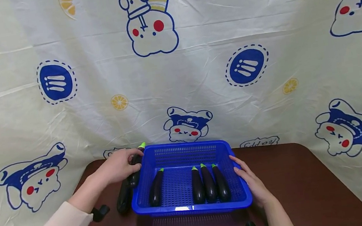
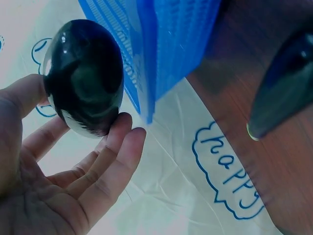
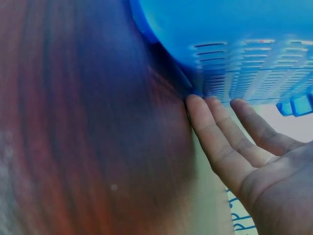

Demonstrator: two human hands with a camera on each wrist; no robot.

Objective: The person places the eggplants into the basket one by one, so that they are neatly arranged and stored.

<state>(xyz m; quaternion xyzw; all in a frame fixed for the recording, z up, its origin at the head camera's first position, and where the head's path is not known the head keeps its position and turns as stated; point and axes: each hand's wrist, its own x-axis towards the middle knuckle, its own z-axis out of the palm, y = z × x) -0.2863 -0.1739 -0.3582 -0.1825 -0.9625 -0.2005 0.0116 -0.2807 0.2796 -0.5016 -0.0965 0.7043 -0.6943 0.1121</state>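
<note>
The left hand (image 1: 117, 167) grips an eggplant (image 1: 135, 166) just outside the left wall of the blue basket (image 1: 240, 192), fingers (image 2: 115, 147) curled round its dark body. The right hand (image 1: 250, 181) rests against the basket's right wall, fingers (image 3: 220, 142) straight and holding nothing. Four eggplants (image 1: 209, 188) lie inside the basket; another eggplant (image 1: 124, 200) lies on the brown desk (image 1: 310, 187) beside it.

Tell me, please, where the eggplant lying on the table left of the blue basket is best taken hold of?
Probably its thick middle, from above or the left: that eggplant lies lengthwise against the basket wall, which blocks its right side. The left hand already grips another eggplant behind it.
</note>
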